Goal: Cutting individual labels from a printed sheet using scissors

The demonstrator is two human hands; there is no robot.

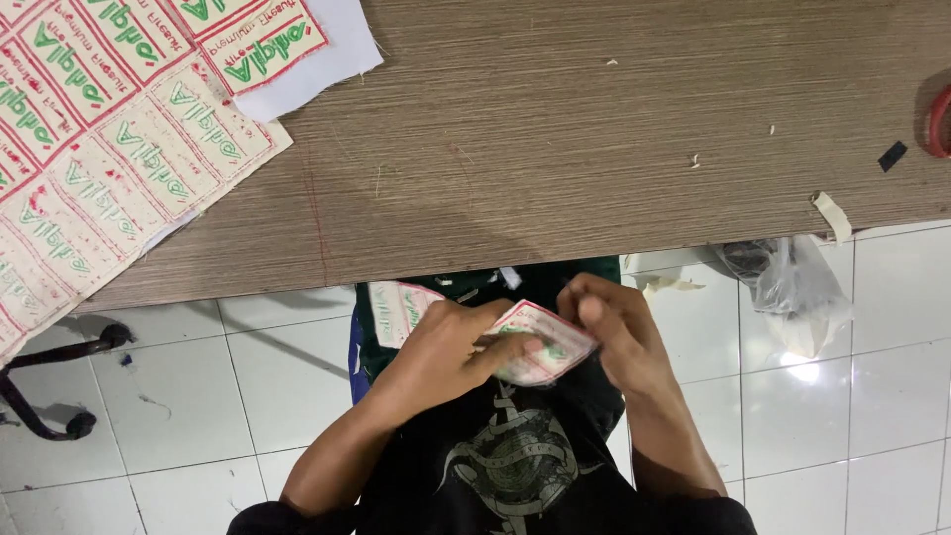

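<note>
Head view, looking straight down past the edge of a wood-grain table (pixel 594 119) onto the person's lap. Both hands are below the table's near edge, over the black printed shirt (pixel 510 461). Left hand (pixel 446 352): fingers curled, thumb laid across the top of a small stack of embroidered cloth patches (pixel 543 347), cream with red borders and green stitching; it is gripping the stack from the left side. Right hand (pixel 614 332): fingers bent over the stack's right end, fingertips touching its upper edge, so it too has hold of the stack. The stack sits between the two hands, just below the table edge and above the shirt's pale circular print. A further loose patch (pixel 396 309) of the same kind lies on the lap just left of the left hand, partly tucked under the table edge, resting on dark green cloth (pixel 555 272). On the table's far left corner lies a large uncut sheet of the same patches (pixel 109 149) in rows, overhanging the table's left edge, with white backing fabric (pixel 322 50) showing under its upper right part. Near the table's right edge: a strip of masking tape (pixel 832 216), a small black scrap (pixel 892 156), and part of a red ring-shaped object (pixel 938 121) cut off by the frame. Below the table's right end, a clear plastic bag (pixel 797 292) lies on the white tiled floor (pixel 198 396). A black chair base (pixel 50 386) shows on the floor below the table's left end.
</note>
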